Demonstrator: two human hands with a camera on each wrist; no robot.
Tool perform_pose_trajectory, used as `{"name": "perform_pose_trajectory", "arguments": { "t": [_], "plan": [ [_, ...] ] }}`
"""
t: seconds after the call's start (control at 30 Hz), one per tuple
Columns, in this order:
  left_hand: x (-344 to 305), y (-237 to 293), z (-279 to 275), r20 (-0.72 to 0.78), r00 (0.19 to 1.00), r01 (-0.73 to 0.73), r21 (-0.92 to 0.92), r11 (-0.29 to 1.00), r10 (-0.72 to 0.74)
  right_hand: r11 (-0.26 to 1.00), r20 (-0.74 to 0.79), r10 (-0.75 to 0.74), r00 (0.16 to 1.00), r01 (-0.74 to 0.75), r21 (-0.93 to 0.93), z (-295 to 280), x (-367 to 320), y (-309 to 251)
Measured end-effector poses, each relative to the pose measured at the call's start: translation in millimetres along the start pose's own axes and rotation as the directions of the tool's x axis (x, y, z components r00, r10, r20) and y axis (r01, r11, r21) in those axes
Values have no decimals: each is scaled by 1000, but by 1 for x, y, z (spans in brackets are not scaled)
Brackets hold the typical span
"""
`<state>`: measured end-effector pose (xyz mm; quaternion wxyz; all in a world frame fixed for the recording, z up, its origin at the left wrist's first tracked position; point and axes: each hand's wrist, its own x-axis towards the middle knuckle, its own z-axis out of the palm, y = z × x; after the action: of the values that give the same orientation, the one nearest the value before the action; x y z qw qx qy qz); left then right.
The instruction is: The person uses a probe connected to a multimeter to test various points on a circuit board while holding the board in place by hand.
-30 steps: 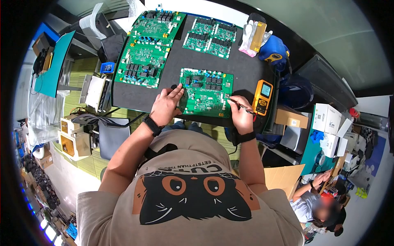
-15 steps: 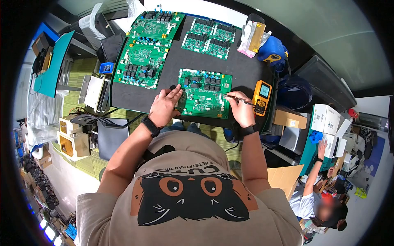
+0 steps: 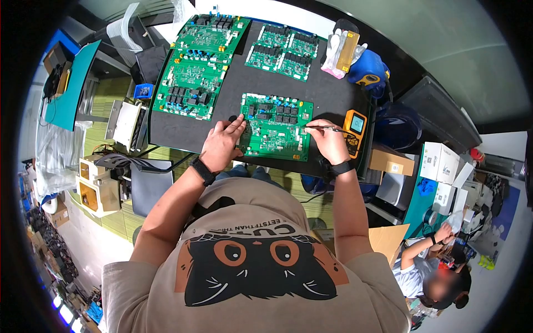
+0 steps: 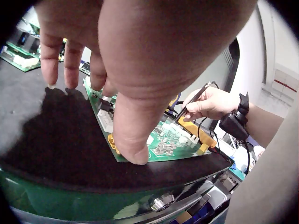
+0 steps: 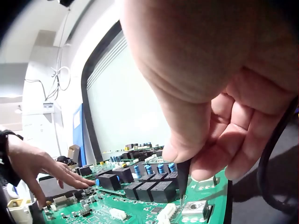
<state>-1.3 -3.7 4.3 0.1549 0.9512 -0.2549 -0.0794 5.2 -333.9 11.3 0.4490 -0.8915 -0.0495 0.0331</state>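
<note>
A green circuit board (image 3: 276,127) lies on the black mat (image 3: 227,91) in front of me. My left hand (image 3: 222,141) rests at its left edge, and in the left wrist view the thumb (image 4: 133,135) presses down on the board's corner. In my right hand (image 3: 330,141) I pinch a black test probe (image 5: 184,179) between thumb and fingers. Its thin metal tip points down among white connectors near the board's right edge, beside a metal-topped part (image 5: 195,210). A yellow multimeter (image 3: 355,130) sits just right of that hand.
More large green boards (image 3: 191,83) lie at the left, and several smaller boards (image 3: 282,50) at the back. White gloves (image 3: 335,50) and a blue tool holder (image 3: 369,69) stand back right. Another person (image 3: 425,275) is at a bench to the right.
My right hand has shifted slightly up and turned, so the probe lies flatter, its tip a little farther left and up. The left hand stays in place. The other person's arms moved.
</note>
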Motion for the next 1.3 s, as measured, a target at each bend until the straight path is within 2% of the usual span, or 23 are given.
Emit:
{"name": "perform_pose_trajectory", "arguments": {
  "t": [0.13, 0.2, 0.5, 1.3],
  "plan": [
    [0, -1, 1, 1, 1000, -5, -10, 1000, 5, 1000, 15, 6, 1000, -6, 4, 0, 2, 0],
    [0, -1, 0, 0, 1000, -5, -12, 1000, 5, 998, 20, -38, 999, 39, -58, -1, 4, 0],
    [0, -1, -1, -6, 1000, -11, -15, 1000, 11, 986, 41, -104, 994, 108, -127, 0, 9, 2],
    [0, -2, 0, -9, 1000, -16, -14, 1000, 16, 991, 65, -83, 994, 89, -96, -1, 11, -1]
  ]
}}
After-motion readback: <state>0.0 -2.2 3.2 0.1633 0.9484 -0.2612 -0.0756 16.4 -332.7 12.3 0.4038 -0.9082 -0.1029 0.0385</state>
